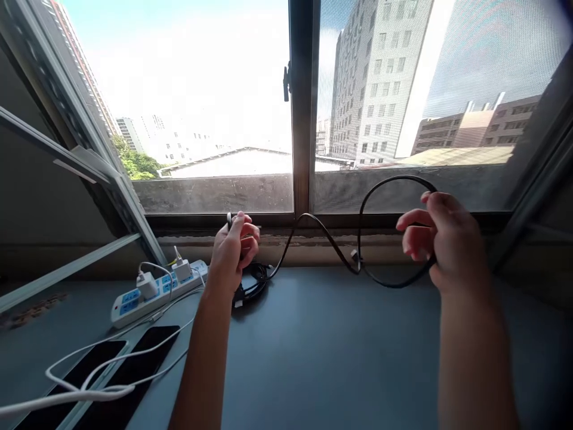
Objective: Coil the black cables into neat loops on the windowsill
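A black cable [329, 234] stretches in bends between my two hands above the desk. My left hand [233, 248] is closed, thumb against the index finger, with a short dark loop of the cable showing above the pinch. On the right, a large round loop of the same cable [362, 209] runs into my right hand [441, 230], which is curled around it, the fingers partly bent. A small dark connector [355, 255] hangs near the bottom of that loop. Behind my left hand a coil of black cable [255, 289] lies on the desk, partly hidden.
A white power strip [159, 295] with two plugged-in chargers stands at the left of the blue-grey desk [331, 358]. White cables [102, 361] cross two dark phone-like slabs [147, 352] at the lower left. A window frame [304, 119] rises behind; metal bars [71, 269] slant at the left.
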{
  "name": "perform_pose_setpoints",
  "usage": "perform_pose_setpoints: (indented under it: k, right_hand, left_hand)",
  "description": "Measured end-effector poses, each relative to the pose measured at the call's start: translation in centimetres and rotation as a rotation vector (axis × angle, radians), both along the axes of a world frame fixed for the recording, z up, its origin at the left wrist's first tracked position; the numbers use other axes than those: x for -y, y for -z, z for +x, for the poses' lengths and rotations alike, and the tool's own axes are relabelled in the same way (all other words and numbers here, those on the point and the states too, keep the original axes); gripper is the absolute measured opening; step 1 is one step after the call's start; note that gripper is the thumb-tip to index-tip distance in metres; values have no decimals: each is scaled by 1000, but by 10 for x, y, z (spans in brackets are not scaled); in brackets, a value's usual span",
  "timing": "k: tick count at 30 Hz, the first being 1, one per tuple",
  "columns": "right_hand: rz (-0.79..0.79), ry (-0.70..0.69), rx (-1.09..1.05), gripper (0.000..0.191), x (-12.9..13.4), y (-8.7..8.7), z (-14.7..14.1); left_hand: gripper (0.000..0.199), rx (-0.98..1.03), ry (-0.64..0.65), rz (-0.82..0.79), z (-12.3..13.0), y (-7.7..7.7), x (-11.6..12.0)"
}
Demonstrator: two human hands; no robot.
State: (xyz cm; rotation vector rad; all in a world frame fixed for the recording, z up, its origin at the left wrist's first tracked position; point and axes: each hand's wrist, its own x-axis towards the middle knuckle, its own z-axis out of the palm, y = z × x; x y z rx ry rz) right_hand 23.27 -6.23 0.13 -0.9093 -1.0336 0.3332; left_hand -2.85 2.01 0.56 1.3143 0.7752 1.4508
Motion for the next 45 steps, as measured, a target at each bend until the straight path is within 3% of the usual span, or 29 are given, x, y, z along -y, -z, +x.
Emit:
perform_pose_setpoints:
  k: [4, 7, 10, 13, 16, 21, 25, 29, 32, 37, 41, 45]
  right_hand:
    - [42, 131, 117, 25, 2, 0, -12]
    - [115, 187, 174, 33, 3, 0, -23]
    - [282, 131, 168, 41, 3, 0, -32]
    - [384, 104, 156, 47, 3, 0, -38]
    - [422, 128, 194, 50, 4, 1, -42]
    - [459, 50, 261, 53, 4, 2, -49]
    - [196, 105, 290, 51, -5, 6, -45]
    - [111, 181, 267, 38, -22, 12, -27]
    - [85, 157, 269, 36, -28, 15, -22]
    - [-39, -140, 303, 34, -21, 18, -49]
    - [-93, -318, 336, 30, -15, 23, -77]
    - [-185, -415, 519, 21, -10, 26, -87]
  left_hand:
    - [14, 97, -8, -43, 5, -5, 6]
    - [16, 322, 206, -239, 9, -10, 14]
    - [18, 523, 444, -480, 13, -13, 19]
    - [17, 538, 611, -580, 18, -11, 21]
    - [15, 398, 738, -569, 23, -8, 24]
    - [4, 149, 596, -427, 30, -3, 32]
    - [12, 259, 461, -376, 30, 3, 23]
    - [22, 405, 307, -496, 24, 3, 9]
    - [22, 413, 337, -478, 21, 0, 9]
    - [17, 235, 496, -300, 27, 4, 22]
    - [21, 95, 427, -160, 42, 16, 26]
    - [32, 56, 504, -252, 50, 21, 27]
